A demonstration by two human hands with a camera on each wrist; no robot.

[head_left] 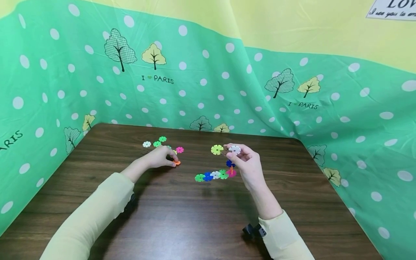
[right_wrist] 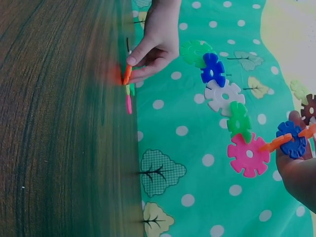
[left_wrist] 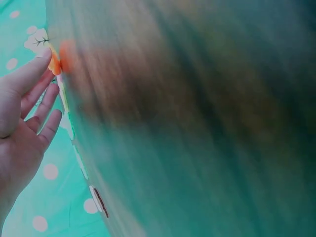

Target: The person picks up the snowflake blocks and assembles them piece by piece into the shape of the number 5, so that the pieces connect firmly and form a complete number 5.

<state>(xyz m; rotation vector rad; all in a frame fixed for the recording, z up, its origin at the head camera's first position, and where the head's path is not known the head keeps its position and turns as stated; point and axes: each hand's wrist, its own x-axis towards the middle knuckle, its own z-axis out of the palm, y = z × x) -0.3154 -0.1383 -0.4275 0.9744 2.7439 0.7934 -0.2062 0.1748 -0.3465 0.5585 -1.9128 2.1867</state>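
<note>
My left hand (head_left: 158, 157) pinches an orange notched plastic disc (head_left: 177, 163) between thumb and fingers, low over the table. In the left wrist view, that orange disc (left_wrist: 55, 61) shows at the thumb tip, its reflection on the tabletop. The right hand (head_left: 248, 168) holds a chain of interlocked notched discs by its upper part, near a white disc (head_left: 234, 150). A yellow-green disc (head_left: 217, 150) sticks out left of those fingers. Below the hand, blue, orange and pink discs lead to a row ending in a green disc (head_left: 199, 177). A brown disc (right_wrist: 310, 109) also shows in the right wrist view.
Loose discs lie beyond the left hand: a white one (head_left: 147, 144), green ones (head_left: 162, 139) and a pink one (head_left: 180, 150), with others partly hidden by that hand. The dark wooden table (head_left: 182, 224) is backed by a green dotted cloth (head_left: 201, 94).
</note>
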